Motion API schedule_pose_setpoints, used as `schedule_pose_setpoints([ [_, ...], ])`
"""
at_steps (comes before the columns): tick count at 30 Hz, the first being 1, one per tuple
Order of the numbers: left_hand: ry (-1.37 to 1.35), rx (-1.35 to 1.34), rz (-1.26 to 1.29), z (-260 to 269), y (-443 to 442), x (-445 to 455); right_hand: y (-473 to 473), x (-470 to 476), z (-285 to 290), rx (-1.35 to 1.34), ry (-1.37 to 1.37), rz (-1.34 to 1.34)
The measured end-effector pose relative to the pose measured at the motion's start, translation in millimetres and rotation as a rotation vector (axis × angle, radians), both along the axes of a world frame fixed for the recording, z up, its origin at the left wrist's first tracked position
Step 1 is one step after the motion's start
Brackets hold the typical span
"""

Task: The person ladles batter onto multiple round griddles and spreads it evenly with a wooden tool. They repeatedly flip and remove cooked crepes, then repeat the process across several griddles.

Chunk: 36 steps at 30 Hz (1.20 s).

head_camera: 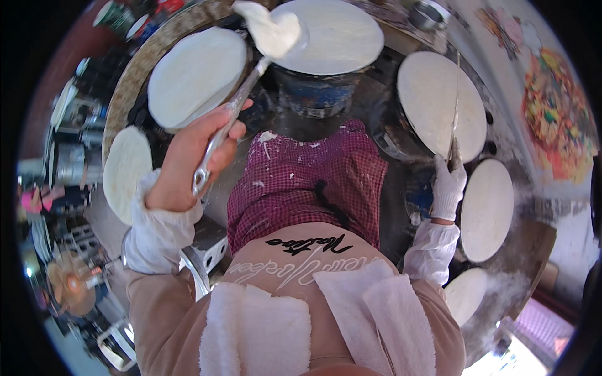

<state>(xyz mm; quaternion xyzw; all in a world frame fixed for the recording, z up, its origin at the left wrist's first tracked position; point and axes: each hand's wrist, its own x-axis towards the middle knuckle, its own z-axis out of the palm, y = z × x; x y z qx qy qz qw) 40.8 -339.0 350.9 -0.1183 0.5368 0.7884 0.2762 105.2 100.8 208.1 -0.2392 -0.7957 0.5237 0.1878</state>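
Note:
My left hand point(200, 150), bare, grips the metal handle of a ladle point(235, 101). Thick white batter point(275, 35) sits in the ladle's bowl and trails off to its upper left. The bowl overlaps the left edge of the far round white sheet point(336, 35), and I cannot tell whether they touch. Below the ladle, to the left, another white sheet point(197, 77) has a folded or overlapping lower edge. On the right, my right hand point(449, 185) wears a white glove and holds a long thin metal blade point(456, 105). That blade extends over the right-hand white sheet point(432, 103).
More round sheets curve around me, one at far left point(127, 174) and others at right point(487, 210) and lower right point(465, 296), where steam rises. A metal pot point(425, 16) stands at the back right. A fan point(73, 284) is at lower left.

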Motion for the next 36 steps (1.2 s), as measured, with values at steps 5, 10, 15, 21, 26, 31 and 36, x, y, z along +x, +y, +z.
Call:
schedule_pose_setpoints([
  [5,-0.353,0.509,0.288,-29.7,-20.1,25.8,-36.4,-43.0,-26.5,-0.127,0.124,0.341],
  [10,-0.276,0.494,0.456,-59.5,-23.0,84.4,-114.6,-69.0,-4.4,-0.182,-0.04,0.651],
  [15,-0.204,0.501,0.691,-74.6,-4.2,129.4,-188.6,-123.2,-2.7,-0.245,-0.263,1.031],
  [21,-0.168,0.492,1.056,-92.9,5.7,175.1,-317.8,-221.3,-43.5,0.798,0.234,1.154],
  [26,-0.128,0.322,1.21,-107.2,3.4,195.0,-372.6,-292.6,-51.5,1.162,0.305,1.178],
  [31,-0.086,0.322,1.193,-108.6,-18.6,196.0,-365.7,-339.4,-60.0,1.32,0.195,1.172],
  [36,-0.076,0.291,1.016,-95.3,-45.8,174.8,-325.8,-348.1,24.8,0.827,0.395,0.8],
])
